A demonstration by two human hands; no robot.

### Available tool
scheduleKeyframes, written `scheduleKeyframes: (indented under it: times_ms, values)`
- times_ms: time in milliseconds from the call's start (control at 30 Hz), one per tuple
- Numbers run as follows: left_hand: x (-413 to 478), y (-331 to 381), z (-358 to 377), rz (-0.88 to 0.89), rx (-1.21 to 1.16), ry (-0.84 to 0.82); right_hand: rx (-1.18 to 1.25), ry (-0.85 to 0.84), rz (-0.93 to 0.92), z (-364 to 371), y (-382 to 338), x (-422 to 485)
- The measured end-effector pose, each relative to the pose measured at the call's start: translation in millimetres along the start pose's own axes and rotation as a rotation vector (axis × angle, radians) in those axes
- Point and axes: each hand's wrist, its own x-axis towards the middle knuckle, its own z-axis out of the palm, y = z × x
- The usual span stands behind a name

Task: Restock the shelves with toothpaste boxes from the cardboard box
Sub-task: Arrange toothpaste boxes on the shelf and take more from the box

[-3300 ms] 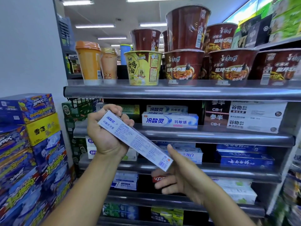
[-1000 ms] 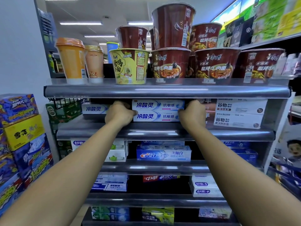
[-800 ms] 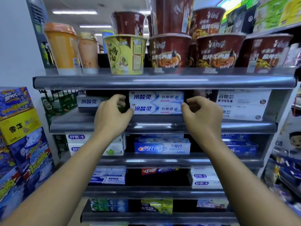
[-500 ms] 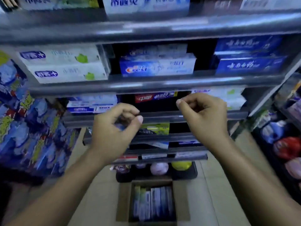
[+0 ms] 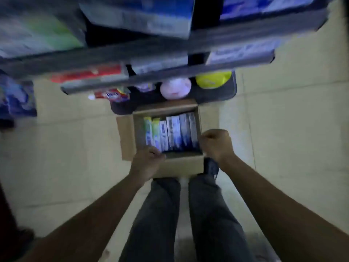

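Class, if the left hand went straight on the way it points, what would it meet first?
Probably the toothpaste boxes standing in the cardboard box; the left hand points over its near wall. Blur leaves depth unclear.

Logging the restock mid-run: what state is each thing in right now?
cardboard box: open, on the floor.
toothpaste boxes: on edge, in a row inside it.
left hand: fingers curled, empty.
right hand: fingers curled, empty.
shelves: stocked; labels blurred.
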Motion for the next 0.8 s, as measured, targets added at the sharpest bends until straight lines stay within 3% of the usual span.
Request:
scheduleKeyframes:
  times_ms: [133,267,567,733,800]
  values:
    - [94.5,-59.3,65.1,-0.109,0.186,0.026,0.041,-0.025,0.156,51.4,78.1,65.4]
    - [178.2,-103.5,131.7,-0.057,0.358,-0.083,0.095,-0.048,0.191,91.9,136.4,111.9]
    - [312.8,-148.9,244.9,-0.13,0.286,-0.081,0.104,-0.098,0.105,111.7,182.7,148.6]
    - [320.0,-155.3,236.4,-0.135,0.295,-0.031,0.104,-0.135,0.116,109.0,186.2,146.9]
    - [305.8,-140.8,216.7,-0.139,0.112,-0.015,0.085,-0.15,0.152,104.5,182.6,144.9]
